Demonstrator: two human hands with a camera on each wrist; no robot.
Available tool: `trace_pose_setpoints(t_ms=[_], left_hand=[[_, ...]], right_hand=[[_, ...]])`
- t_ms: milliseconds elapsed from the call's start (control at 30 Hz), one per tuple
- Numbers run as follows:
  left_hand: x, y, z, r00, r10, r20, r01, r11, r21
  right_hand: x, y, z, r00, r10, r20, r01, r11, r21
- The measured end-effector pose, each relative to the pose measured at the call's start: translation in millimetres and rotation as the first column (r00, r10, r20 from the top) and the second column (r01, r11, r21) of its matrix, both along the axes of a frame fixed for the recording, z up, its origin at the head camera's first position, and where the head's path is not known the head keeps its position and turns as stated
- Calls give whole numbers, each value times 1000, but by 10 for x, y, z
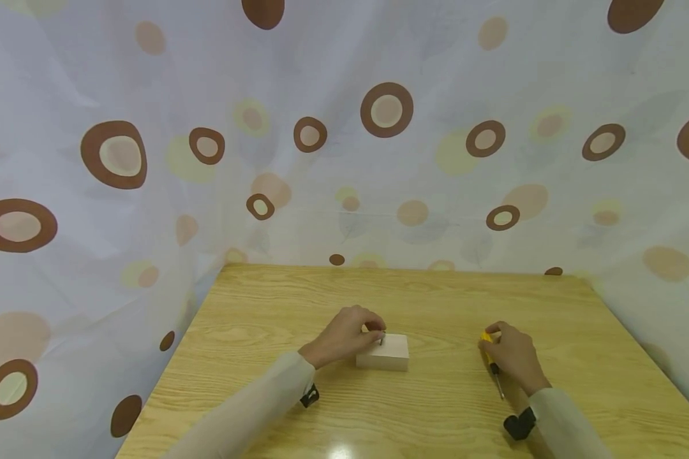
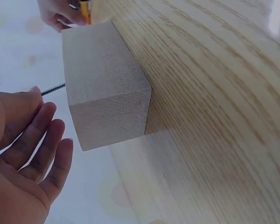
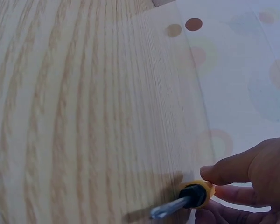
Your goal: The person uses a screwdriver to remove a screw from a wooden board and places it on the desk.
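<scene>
A pale wooden block [image 1: 392,358] lies on the wood-grain table, left of the right hand. My left hand [image 1: 344,336] pinches a dark threaded screw [image 2: 53,89] between thumb and forefinger. The screw's lower end meets the block's top face; whether it has entered the wood cannot be seen. To the right, my right hand [image 1: 515,356] grips a screwdriver [image 1: 494,368] by its yellow handle, with thumb and fingers around it. Its metal shaft [image 3: 170,208] points toward the near edge, at or just above the table.
The wood-grain table [image 1: 436,408] extends around both hands. A white curtain [image 1: 344,166] with brown and beige spots hangs behind it and along both sides. Each wrist carries a small black device, such as the one on the right wrist [image 1: 519,424].
</scene>
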State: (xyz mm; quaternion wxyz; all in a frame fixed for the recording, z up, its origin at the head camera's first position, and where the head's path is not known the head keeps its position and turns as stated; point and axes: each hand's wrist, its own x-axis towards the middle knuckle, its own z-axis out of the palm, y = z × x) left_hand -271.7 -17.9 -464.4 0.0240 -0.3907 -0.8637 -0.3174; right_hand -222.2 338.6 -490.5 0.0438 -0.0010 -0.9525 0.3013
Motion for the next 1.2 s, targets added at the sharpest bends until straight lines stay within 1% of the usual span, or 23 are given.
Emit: trace_pose_setpoints(t_ms=[200,367,567,800,1000,1100,1200], left_hand=[[14,21,2,999,-44,25,43,999,25],[25,46,8,999,-45,23,45,999,2],[41,58,25,998,-43,-36,43,999,-3],[48,47,27,991,-77,-113,82,996,43],[42,9,75,985,-49,-167,65,994,87],[23,-39,70,984,-32,-176,51,993,103],[12,-120,51,986,-10,-164,32,991,130]], right_hand=[[-13,13,12,1000,17,-7,-17,1000,19],[-16,12,15,1000,22,-1,-22,1000,19],[-10,9,21,999,32,4,-32,999,19],[-22,14,15,999,40,-3,-40,999,29],[-19,12,24,999,53,-12,-53,998,36],[-19,17,24,998,59,-13,-59,997,45],[-20,20,27,998,62,-10,-62,997,45]])
